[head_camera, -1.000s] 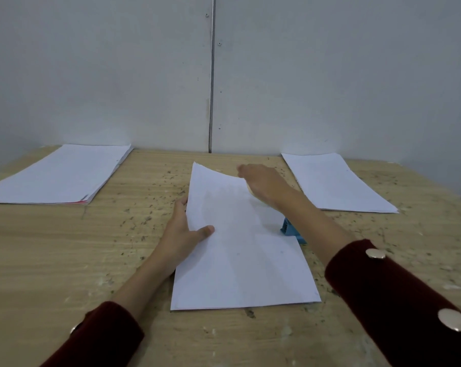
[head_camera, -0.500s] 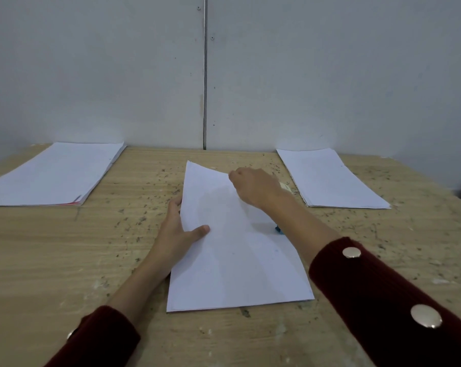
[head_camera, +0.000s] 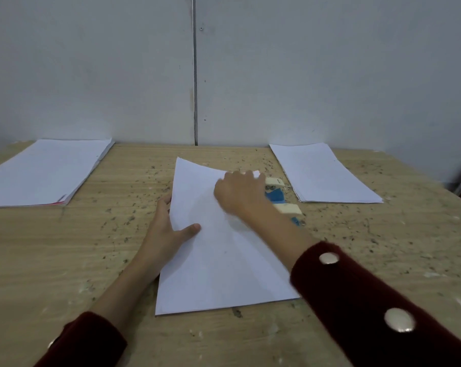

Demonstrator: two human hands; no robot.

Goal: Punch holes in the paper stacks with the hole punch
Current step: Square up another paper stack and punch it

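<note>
A thin stack of white paper (head_camera: pixel 218 266) lies on the wooden table (head_camera: pixel 65 260) in front of me. My left hand (head_camera: pixel 168 229) grips its left edge, thumb on top and fingers underneath. My right hand (head_camera: pixel 237 193) rests on the stack's far right part with the fingers curled over the right edge, which is raised. Just right of that hand sits a blue and cream hole punch (head_camera: pixel 279 197), partly hidden by my wrist. I cannot tell whether the paper's edge is inside the punch.
A thicker paper pile (head_camera: pixel 44 170) with a red edge lies at the far left. Another white stack (head_camera: pixel 322 173) lies at the far right, close to the punch. Small paper specks litter the tabletop. A grey wall stands directly behind the table.
My right hand has slid left and toward me across the top of the stack, uncovering more of the hole punch. My left hand keeps its grip.
</note>
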